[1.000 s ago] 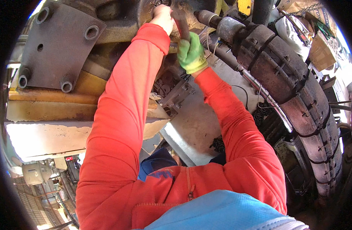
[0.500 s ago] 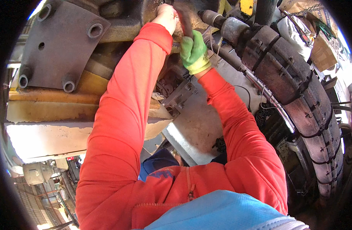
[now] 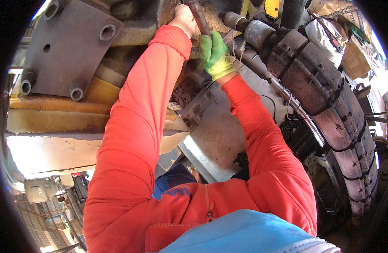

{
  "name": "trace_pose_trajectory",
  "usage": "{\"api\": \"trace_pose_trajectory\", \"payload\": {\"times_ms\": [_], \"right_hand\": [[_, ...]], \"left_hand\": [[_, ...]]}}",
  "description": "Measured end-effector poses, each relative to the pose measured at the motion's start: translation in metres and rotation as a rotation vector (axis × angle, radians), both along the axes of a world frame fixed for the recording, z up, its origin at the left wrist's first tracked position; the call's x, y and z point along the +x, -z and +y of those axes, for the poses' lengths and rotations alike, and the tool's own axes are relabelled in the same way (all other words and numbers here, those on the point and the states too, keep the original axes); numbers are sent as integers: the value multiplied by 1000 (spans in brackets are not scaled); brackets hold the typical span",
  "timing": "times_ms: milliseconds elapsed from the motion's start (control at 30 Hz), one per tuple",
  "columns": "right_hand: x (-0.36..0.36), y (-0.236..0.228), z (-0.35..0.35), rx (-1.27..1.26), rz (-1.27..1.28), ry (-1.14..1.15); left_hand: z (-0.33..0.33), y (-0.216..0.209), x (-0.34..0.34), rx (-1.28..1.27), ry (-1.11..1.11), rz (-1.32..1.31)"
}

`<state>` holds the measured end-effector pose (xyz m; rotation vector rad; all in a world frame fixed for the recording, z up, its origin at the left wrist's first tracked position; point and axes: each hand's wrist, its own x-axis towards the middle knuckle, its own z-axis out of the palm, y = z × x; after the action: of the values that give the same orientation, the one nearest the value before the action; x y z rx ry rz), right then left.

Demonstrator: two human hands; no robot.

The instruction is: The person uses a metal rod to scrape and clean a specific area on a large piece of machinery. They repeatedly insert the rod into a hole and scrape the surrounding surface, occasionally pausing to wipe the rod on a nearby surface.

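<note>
Both my arms, in red sleeves, reach up to a large dirty metal machine part [image 3: 145,36] at the top of the view. My right hand [image 3: 215,55], in a green and yellow glove, is closed around the lower end of a dark, thick bar [image 3: 199,17]. The bar's far end runs out at the top edge. Beside it, my bare left hand [image 3: 184,21] is closed against the machine part. Its fingertips are mostly hidden, and what they grip cannot be made out.
A steel plate [image 3: 71,48] with short tube ends stands at the upper left, above a worn yellow beam [image 3: 59,118]. On the right, a segmented dark track [image 3: 316,80] curves down past a shiny rod [image 3: 297,105]. A cardboard box [image 3: 356,57] lies at the far right.
The bar was blurred by motion and now shows sharply. My right hand has shifted slightly right with it. My left hand stays in nearly the same place.
</note>
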<state>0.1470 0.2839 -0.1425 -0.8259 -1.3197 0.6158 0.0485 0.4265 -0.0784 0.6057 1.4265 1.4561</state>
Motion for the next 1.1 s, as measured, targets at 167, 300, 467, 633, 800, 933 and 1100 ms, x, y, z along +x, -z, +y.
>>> {"api": "trace_pose_trajectory", "payload": {"times_ms": [167, 300, 467, 633, 800, 933, 1100], "right_hand": [[0, -2, 1, 86, -97, 69], [-5, 8, -4, 163, -70, 20], [-8, 20, 4, 188, 129, 36], [-2, 17, 16, 5, -69, 25], [0, 5, 12, 115, 106, -8], [7, 4, 17, -51, -56, 69], [0, 13, 11, 257, 161, 18]], "left_hand": [[11, 10, -17, 25, 83, -9], [19, 11, -28, 58, 162, 84], [18, 15, -40, 182, 319, -210], [30, 22, -15, 35, -27, -108], [15, 7, -1, 72, -43, -185], [-9, -9, 4, -6, -24, 93], [-17, -14, 12, 90, -54, 47]]}}
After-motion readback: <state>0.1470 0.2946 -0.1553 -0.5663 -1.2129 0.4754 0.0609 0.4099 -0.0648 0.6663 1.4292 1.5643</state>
